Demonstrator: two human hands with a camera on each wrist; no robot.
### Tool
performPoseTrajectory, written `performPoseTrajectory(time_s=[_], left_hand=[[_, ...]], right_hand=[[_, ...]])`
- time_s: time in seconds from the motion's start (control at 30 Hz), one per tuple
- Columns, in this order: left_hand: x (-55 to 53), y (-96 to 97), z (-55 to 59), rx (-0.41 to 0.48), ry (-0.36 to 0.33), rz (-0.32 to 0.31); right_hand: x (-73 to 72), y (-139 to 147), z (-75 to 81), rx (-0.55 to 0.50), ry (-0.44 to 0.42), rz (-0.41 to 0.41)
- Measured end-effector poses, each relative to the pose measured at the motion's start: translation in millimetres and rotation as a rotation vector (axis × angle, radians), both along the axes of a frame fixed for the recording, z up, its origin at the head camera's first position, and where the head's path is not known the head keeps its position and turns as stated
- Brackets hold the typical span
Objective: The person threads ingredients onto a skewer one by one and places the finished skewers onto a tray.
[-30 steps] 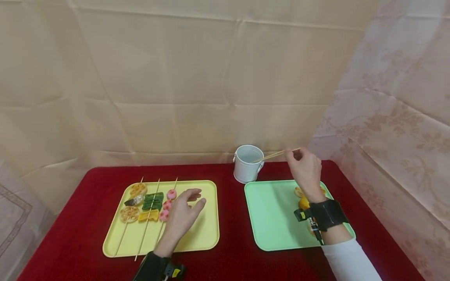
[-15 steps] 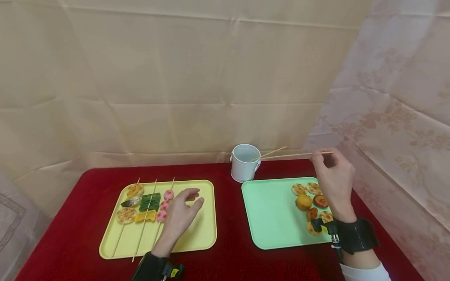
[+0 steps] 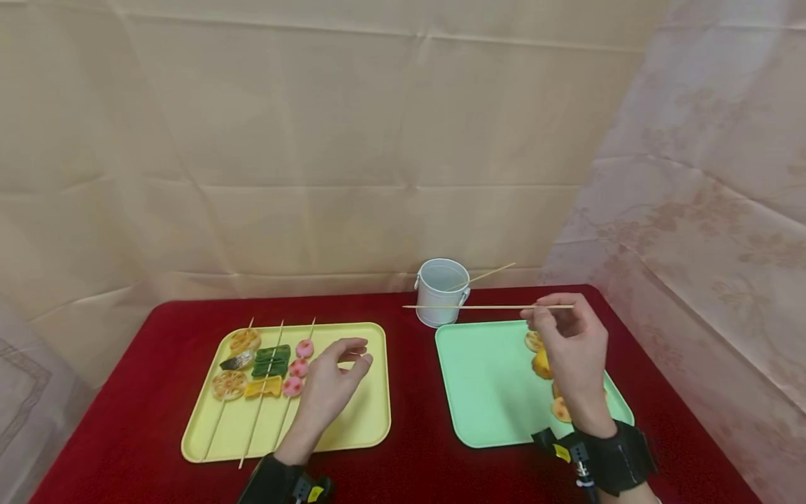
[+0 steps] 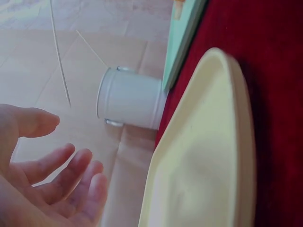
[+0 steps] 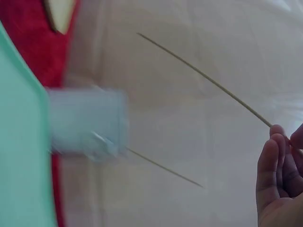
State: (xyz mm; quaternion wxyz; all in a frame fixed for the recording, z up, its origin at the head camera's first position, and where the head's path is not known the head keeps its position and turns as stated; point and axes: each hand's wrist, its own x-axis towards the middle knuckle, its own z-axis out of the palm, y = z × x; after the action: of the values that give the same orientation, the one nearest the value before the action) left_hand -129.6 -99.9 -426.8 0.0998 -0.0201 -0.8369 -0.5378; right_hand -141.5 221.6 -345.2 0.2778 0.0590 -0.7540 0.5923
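Note:
My right hand (image 3: 578,357) pinches a bamboo skewer (image 3: 478,306) between thumb and fingertips. The skewer lies nearly level, pointing left, across the front of a white metal bucket (image 3: 434,318) in the head view. A second bamboo skewer (image 3: 494,271) leans out of that bucket to the right. Over the yellow tray (image 3: 371,416) hovers my left hand (image 3: 330,385), fingers loosely bent; the left wrist view shows nothing held. Beside it are pink balls (image 3: 299,367) on a skewer. Another skewer carries green pieces (image 3: 271,360) and a yellow piece (image 3: 263,387).
A leftmost skewer bears lattice-marked round slices (image 3: 229,385) and a grey piece (image 3: 238,360). On the right, a green tray (image 3: 485,392) holds loose food pieces (image 3: 541,364), partly hidden by my right hand. Red cloth (image 3: 415,399) covers the table; beige fabric (image 3: 315,140) hangs behind.
My right hand drew one skewer rightward out of the bucket, then brought it left and lower. The other skewer stays in the bucket. My left hand has barely moved, thumb and fingertips slightly closer.

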Motion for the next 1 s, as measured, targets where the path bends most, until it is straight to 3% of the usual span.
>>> performPoseTrajectory(time_s=[0.17,0.4,0.47,0.7,0.9,1.0], left_hand=[[0.7,6.0,0.2,0.139,-0.005,-0.067],[-0.4,12.5,0.2,0.427,-0.12,-0.122],[-1.3,15.6,0.5,0.491,-0.125,-0.126],[-3.6,34.2,0.3,0.668,-0.114,-0.091],[-3.9,46.6,2.8,0.943,-0.207,-0.106],[-4.0,50.4,3.1,1.035,-0.235,-0.094]], right_hand=[[-3.8,-22,-26.5,-0.012,-0.077,0.132],[-7.9,-48,-53.0,-0.086,-0.273,0.28],[-7.5,-56,-58.2,-0.135,-0.323,0.313],[-2.8,-82,-73.7,-0.249,-0.434,0.38],[1.6,-95,-81.0,-0.31,-0.467,0.408],[2.8,-97,-82.7,-0.323,-0.481,0.404]])
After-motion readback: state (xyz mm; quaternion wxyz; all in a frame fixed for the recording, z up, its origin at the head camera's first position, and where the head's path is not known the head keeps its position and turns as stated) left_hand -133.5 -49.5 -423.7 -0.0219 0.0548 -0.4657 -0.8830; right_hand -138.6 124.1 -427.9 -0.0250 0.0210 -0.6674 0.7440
